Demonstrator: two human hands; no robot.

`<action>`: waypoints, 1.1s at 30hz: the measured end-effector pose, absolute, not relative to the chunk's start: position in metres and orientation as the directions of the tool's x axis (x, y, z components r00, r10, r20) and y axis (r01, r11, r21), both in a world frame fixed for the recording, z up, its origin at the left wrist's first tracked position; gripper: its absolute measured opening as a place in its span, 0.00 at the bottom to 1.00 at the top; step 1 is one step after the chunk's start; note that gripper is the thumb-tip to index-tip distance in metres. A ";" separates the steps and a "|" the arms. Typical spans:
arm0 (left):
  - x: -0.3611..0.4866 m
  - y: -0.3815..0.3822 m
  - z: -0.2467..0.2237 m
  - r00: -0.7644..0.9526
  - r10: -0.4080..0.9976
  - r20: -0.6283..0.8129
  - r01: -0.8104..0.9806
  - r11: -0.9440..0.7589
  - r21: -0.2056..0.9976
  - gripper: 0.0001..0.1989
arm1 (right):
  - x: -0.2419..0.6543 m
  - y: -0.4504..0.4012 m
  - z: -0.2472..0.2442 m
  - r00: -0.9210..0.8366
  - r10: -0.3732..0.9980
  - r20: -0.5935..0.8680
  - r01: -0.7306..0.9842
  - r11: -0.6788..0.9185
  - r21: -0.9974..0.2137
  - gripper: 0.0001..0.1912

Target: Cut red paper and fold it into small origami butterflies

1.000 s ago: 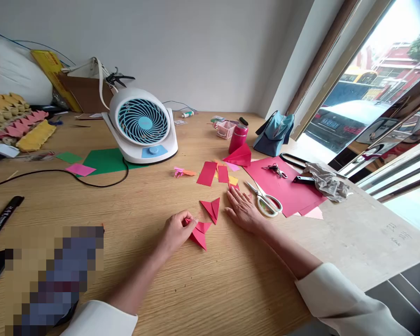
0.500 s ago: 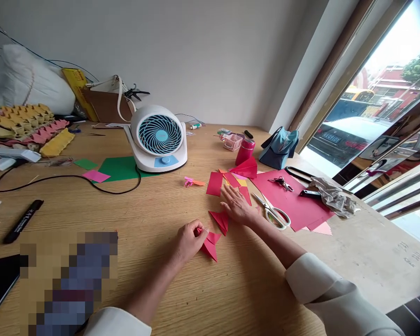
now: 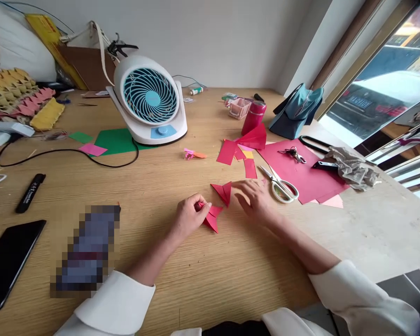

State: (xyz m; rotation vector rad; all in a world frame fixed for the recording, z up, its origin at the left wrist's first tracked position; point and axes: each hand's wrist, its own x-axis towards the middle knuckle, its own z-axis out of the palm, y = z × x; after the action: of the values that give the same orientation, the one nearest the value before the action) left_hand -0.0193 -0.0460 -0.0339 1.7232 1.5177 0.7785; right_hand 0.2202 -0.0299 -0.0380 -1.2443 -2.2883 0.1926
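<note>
On the brown wooden desk (image 3: 182, 268), the left hand (image 3: 189, 217) pinches a pointed red folded-paper piece (image 3: 214, 220), best held lightly to spare its creases, while the right hand (image 3: 256, 201), loosely bent and unladen, perhaps touches another red folded-paper shape (image 3: 224, 192).

White fan (image 3: 150, 100) stands on wooden desk (image 3: 210, 284), far left of centre. Small white-and-green tube (image 3: 196, 91) lies far, right of the fan. Far right: pink basket (image 3: 240, 110), magenta bottle (image 3: 254, 118) just nearer, blue bag (image 3: 297, 114) further right. Keys (image 3: 293, 154) and crumpled grey wad (image 3: 352, 169) sit right, nearer. Black marker (image 3: 31, 192) at left, black slab-like device (image 3: 12, 266) nearer. Car (image 3: 359, 100) outside, far right.
</note>
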 end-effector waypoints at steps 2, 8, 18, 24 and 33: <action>-0.019 -0.052 -0.032 0.135 0.991 -0.023 0.576 -0.060 0.815 0.12 | 0.214 -0.061 -0.038 -0.547 0.728 0.412 0.628 0.683 -0.373 0.14; -0.016 -0.067 -0.035 0.164 0.986 -0.004 0.643 -0.104 0.759 0.15 | 0.204 -0.096 -0.046 -0.688 0.619 0.380 0.522 0.785 -0.334 0.14; -0.014 -0.067 -0.037 0.192 0.980 0.050 0.723 -0.176 0.668 0.12 | 0.197 -0.091 -0.049 -0.733 0.623 0.273 0.589 0.782 -0.203 0.21; -0.015 -0.067 -0.036 0.191 0.981 0.026 0.736 -0.160 0.657 0.12 | 0.196 -0.090 -0.047 -0.740 0.640 0.208 0.622 0.768 -0.154 0.21; -0.017 -0.063 -0.032 0.179 0.983 -0.031 0.757 -0.117 0.643 0.11 | 0.192 -0.092 -0.040 -0.740 0.644 0.197 0.638 0.764 -0.101 0.19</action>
State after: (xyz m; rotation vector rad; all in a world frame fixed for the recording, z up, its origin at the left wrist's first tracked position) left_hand -0.0166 -0.0631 -0.0323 1.9326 1.6313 0.5606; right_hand 0.1918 -0.0920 -0.0404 -1.0096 -2.7402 0.0392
